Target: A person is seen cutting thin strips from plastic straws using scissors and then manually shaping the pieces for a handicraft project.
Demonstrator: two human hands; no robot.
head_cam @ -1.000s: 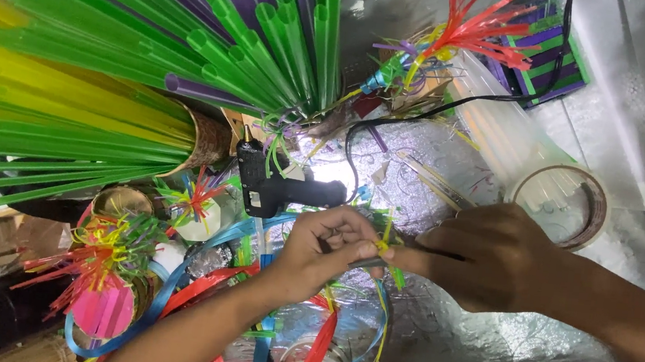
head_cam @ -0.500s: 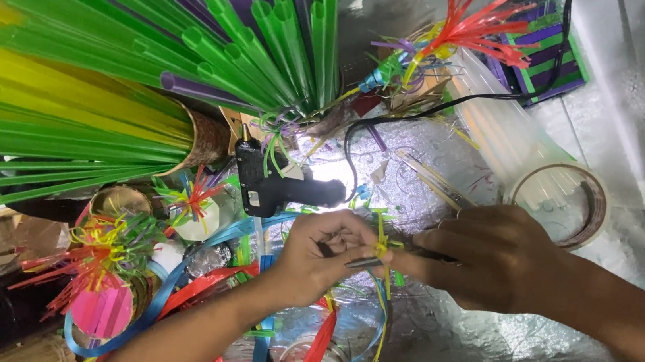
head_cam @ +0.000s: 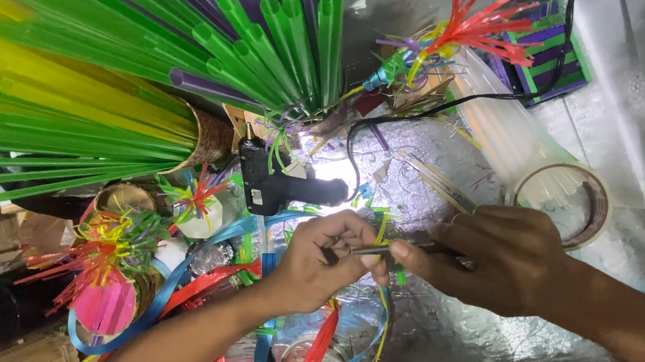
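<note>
My left hand (head_cam: 322,257) comes in from the lower left and pinches a small bundle of thin yellow and green straw strips (head_cam: 383,231). My right hand (head_cam: 498,259) reaches in from the right and grips a dark metal tool, which looks like scissors (head_cam: 376,250), with its tip touching the strips between my two hands. Both hands meet over a silver foil surface (head_cam: 472,356). A black glue gun (head_cam: 274,188) lies just above my left hand.
A big fan of green, yellow and purple straws (head_cam: 109,79) fills the upper left. A tape roll (head_cam: 576,201) and a bag of clear glue sticks (head_cam: 504,128) lie at upper right. Frayed straw flowers (head_cam: 101,277) and blue and red ribbons (head_cam: 351,360) clutter the lower left.
The strip bundle has tilted and shifted slightly between my fingers. My right hand has drawn back a little to the right, so more of the metal tool shows.
</note>
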